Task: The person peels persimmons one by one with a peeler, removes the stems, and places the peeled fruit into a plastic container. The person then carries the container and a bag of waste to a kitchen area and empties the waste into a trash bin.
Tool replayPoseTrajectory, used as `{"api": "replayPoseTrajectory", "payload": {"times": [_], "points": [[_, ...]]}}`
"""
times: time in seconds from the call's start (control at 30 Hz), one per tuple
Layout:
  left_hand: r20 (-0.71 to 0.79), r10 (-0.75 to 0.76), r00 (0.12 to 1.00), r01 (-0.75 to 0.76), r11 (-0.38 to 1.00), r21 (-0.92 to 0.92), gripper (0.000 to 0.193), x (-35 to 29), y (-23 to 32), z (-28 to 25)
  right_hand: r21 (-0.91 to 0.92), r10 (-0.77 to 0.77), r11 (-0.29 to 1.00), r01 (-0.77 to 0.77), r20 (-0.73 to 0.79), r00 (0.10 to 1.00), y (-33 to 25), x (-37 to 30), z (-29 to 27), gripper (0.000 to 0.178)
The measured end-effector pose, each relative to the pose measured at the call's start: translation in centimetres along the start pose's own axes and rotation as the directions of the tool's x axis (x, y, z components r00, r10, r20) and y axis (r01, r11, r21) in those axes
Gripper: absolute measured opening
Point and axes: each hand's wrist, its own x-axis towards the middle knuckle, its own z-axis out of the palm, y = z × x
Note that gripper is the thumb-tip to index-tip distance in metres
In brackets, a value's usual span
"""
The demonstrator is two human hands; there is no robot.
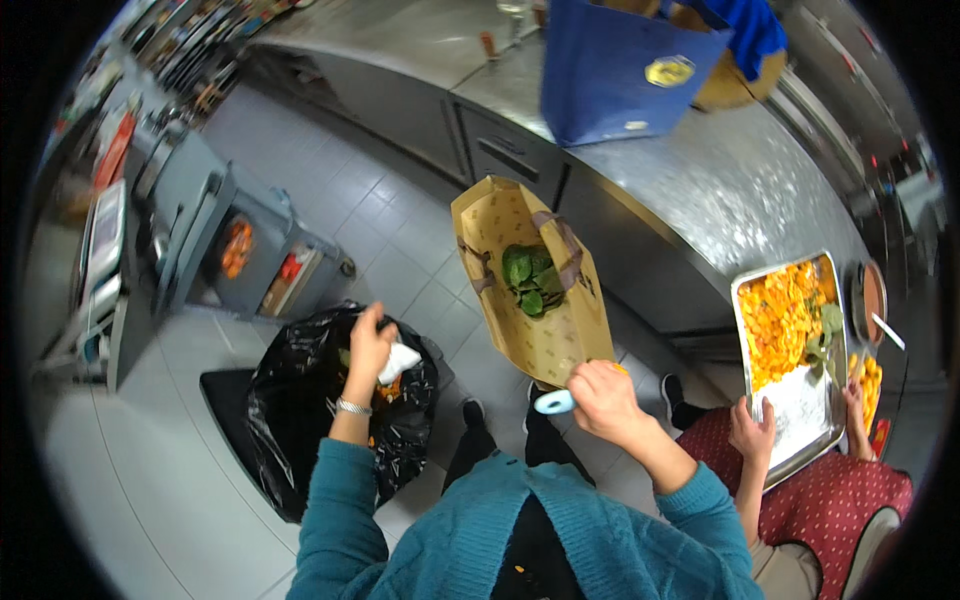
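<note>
My left hand is closed over a bin lined with a black bag; a crumpled white piece, like paper or cloth, sits at its fingers. Orange scraps lie inside the bin. My right hand grips a tool by its light blue handle, which has a hole at its end; the tool's other end is hidden, and a bit of orange shows by the fingers. Just beyond this hand is an open brown patterned bag with dark handles, green leaves inside it. Whether my hand touches the bag, I cannot tell.
On my right, a co-worker's hands hold a metal tray with orange pieces and leaves. A blue bag stands on the steel counter. To the left is a grey cart holding orange and red items.
</note>
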Motion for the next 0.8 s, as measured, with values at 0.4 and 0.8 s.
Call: {"api": "replayPoseTrajectory", "payload": {"times": [0.4, 0.8], "points": [[0.258, -0.396, 0.881, 0.381, 0.271, -0.884, 0.051, -13.8, -19.0, -3.7, 0.694, 0.301, 0.715, -0.081, -0.2, 0.932, -16.0, 9.3, -7.0, 0.025], [0.069, -0.524, 0.849, 0.012, -0.111, -0.994, 0.062, -18.5, -23.6, -5.0, 0.871, -0.148, 0.475, -0.127, 0.221, 0.964, -26.4, 19.7, -0.5, 0.042]]}}
